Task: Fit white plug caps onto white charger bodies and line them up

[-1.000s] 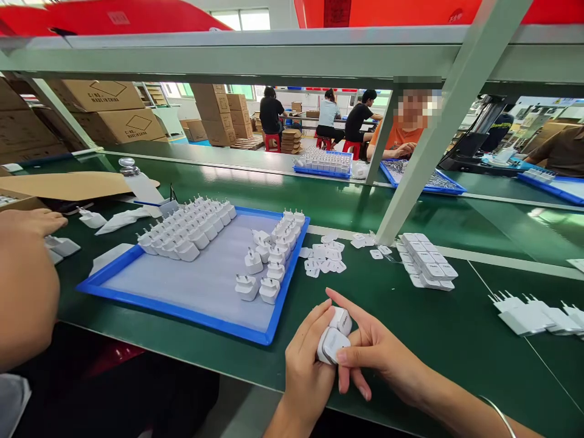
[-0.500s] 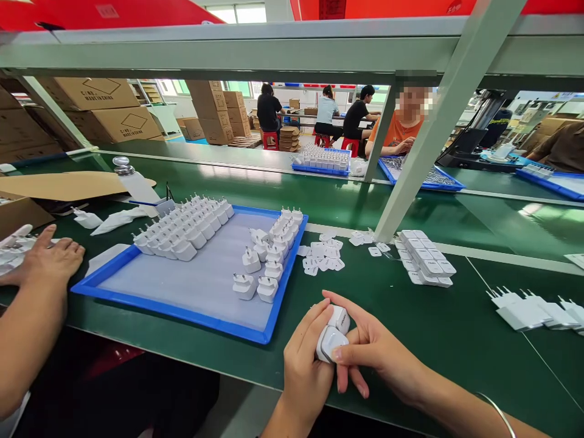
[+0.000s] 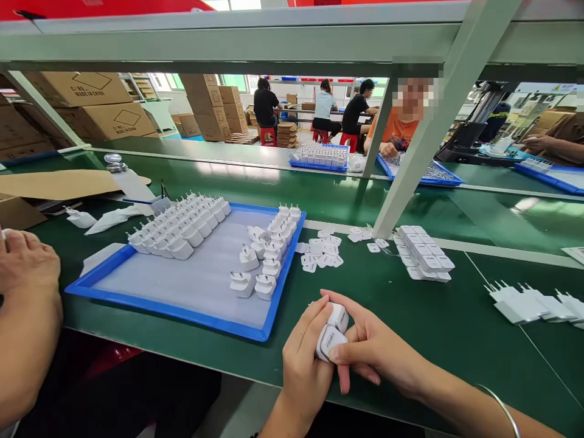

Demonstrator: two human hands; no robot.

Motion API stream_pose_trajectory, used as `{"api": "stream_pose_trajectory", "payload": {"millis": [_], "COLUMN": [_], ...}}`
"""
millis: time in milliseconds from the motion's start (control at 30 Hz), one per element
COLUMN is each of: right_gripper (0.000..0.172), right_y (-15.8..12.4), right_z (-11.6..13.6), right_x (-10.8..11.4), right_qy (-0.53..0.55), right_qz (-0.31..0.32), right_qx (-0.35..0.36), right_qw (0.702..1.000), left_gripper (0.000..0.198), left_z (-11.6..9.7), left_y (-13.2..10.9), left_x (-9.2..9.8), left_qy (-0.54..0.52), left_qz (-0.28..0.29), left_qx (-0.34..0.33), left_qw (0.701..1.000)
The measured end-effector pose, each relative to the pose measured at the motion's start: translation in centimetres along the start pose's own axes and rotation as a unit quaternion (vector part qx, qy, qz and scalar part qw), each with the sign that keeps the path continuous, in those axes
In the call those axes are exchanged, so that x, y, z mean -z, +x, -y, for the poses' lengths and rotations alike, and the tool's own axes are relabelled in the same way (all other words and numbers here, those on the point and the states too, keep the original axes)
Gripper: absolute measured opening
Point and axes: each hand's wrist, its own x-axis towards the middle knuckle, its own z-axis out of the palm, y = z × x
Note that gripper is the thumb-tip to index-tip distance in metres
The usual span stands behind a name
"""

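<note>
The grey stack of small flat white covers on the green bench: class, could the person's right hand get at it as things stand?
Probably yes. The stack of white covers lies in the open beyond the right hand, bare green bench between; but that hand is pressed on a white charger plug.

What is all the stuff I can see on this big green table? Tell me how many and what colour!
Plugs: many, white, in rows at the far left of the tray, with a smaller bunch at its right end.
Tray: one, blue rim with a pale floor, left of centre on the table.
Table: one, dark green, across the whole view.
Stickers: a small loose pile, white, just right of the tray.
Flat white pieces: a neat block, right of the stickers.
More plugs: several, white, at the far right edge.
Cardboard boxes: several, brown, stacked far left.
Co-worker's hand: one, at the left edge.
Held plugs: two, white, gripped between both hands.
Left hand: holds the plugs.
Right hand: holds the plugs too.
</note>
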Motion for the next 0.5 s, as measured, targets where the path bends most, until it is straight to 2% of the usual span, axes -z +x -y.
{"api": "stream_pose_trajectory", "payload": {"millis": [500], "right_gripper": [0.109], "right_y": [-0.42], "right_z": [1.01], "right_x": [0.18], "right_qy": [0.003], "right_qz": [0.018], "right_qx": [-0.053], "right_qw": [0.998], "left_gripper": [0.047], "left_z": [-0.25], "left_y": [0.10], "left_x": [0.12], "left_qy": [-0.001], "left_qz": [-0.005], "left_qx": [-0.027], "left_qw": [1.000]}}
